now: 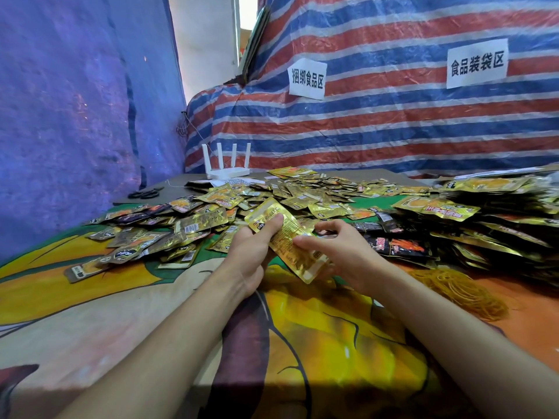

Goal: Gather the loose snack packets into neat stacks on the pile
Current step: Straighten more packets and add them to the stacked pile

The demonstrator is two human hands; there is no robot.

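Bare printed cloth (121, 313) near the body gives passage; loose packets (145, 234) ahead, stacked packets (484, 219) right and apparently rubber bands (459, 291) obstruct.

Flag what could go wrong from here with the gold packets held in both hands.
1. The gold packets are glossy and tilted, pinched between left hand and right hand; a loose grip may let them fan out or slip.
2. The pile on the right looks slanted; adding more could slide packets onto the rubber bands.
3. Black packets lie beside gold ones; types might get mixed.
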